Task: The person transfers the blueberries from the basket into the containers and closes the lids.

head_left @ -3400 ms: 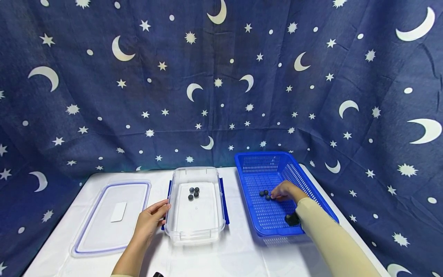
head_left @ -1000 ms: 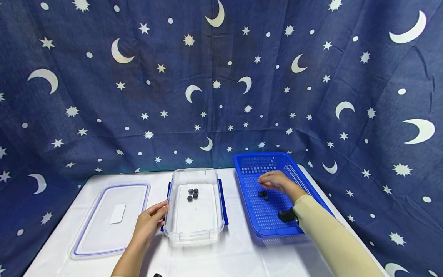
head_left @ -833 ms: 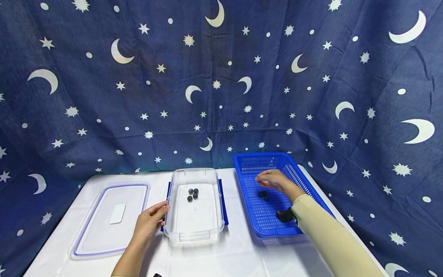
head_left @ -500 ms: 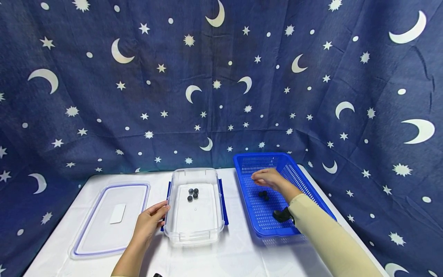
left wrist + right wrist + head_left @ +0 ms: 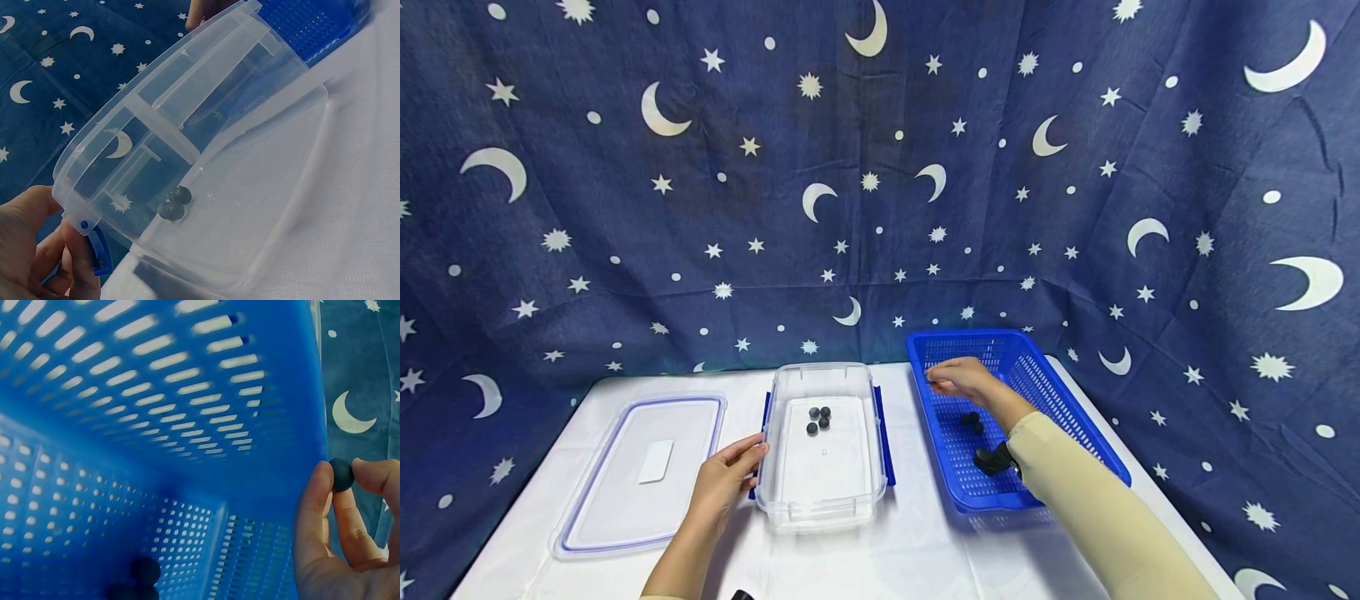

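Note:
My right hand (image 5: 962, 377) pinches a small dark ball (image 5: 342, 475) between thumb and fingertips; the head view hides it. That hand hovers over the left rim of the blue plastic basket (image 5: 958, 486). Three dark balls (image 5: 975, 427) lie together on the basket floor. With thumb and curled fingers, my left hand (image 5: 718, 483) grips the left side of a clear plastic food container (image 5: 820, 510), near a blue side latch (image 5: 100, 250). Several dark balls (image 5: 824, 423) sit inside the container, grouped toward its middle and back.
A clear lid with a blue seal (image 5: 617, 500) lies flat at the left on the white-covered table (image 5: 917, 550). Behind hangs a dark blue curtain (image 5: 865, 108) with moons and stars. The basket walls stand between the right hand and the container.
My right hand has lifted from the basket floor with a ball and moved left toward the basket's left rim. The left hand and the container have stayed in place.

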Demonstrator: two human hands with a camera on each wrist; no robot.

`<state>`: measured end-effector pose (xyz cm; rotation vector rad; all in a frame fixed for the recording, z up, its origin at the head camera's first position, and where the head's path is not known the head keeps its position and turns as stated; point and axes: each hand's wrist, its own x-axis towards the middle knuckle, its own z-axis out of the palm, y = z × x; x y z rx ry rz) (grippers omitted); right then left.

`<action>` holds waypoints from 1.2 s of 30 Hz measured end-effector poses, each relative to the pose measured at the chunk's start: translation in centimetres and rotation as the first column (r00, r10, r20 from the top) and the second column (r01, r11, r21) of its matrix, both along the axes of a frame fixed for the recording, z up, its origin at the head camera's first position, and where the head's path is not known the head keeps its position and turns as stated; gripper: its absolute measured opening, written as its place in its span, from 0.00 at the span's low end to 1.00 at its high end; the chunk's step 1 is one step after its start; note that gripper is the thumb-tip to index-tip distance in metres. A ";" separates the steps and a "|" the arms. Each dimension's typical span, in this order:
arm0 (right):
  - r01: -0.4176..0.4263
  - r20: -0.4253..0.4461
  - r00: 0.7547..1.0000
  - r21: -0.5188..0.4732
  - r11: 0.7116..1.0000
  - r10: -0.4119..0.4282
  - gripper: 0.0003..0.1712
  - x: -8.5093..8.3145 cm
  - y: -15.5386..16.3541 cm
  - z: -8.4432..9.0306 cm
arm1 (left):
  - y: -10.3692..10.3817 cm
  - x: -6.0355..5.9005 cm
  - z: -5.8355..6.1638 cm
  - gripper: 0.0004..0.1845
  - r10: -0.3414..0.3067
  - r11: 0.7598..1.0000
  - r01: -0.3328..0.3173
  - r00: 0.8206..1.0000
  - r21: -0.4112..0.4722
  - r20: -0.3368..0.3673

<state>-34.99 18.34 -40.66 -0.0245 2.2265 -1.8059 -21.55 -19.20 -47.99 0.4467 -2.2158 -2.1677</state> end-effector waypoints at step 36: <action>0.008 0.012 1.000 -0.034 0.999 -0.007 0.18 -0.6 -5.0 2.5 | 0.0 0.0 0.0 0.29 0.005 1.000 -0.005 1.000 0.018 0.001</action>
